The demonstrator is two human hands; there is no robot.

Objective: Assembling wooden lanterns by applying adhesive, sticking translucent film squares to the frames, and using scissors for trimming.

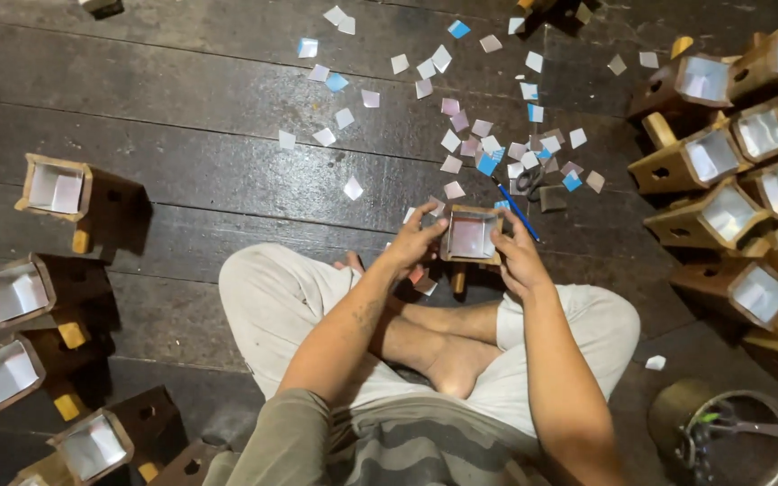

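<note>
A small open-topped wooden box with a pale lining (471, 236) is held between both hands above the crossed legs of a person seated on the dark plank floor (182, 171). The left hand (414, 241) is clasped on the box's left wall, its fingers (425, 216) curled over the upper left rim. The right hand (520, 256) is clenched against the right wall, and a thin blue pen-like stick (517, 210) is seen slanting up and away from just above its fingers; whether the stick is gripped or lies on the floor cannot be told. The box is thus enclosed on two sides, its open face turned upward. Small square paper scraps in white, pink and blue (461, 135) are scattered on the floor beyond the hands, with dark scissors (528, 181) lying among them. Similar lined wooden boxes are stacked at the right (731, 162) and spread at the left (54, 187). A round metal pot (731, 436) is set at the lower right.
</note>
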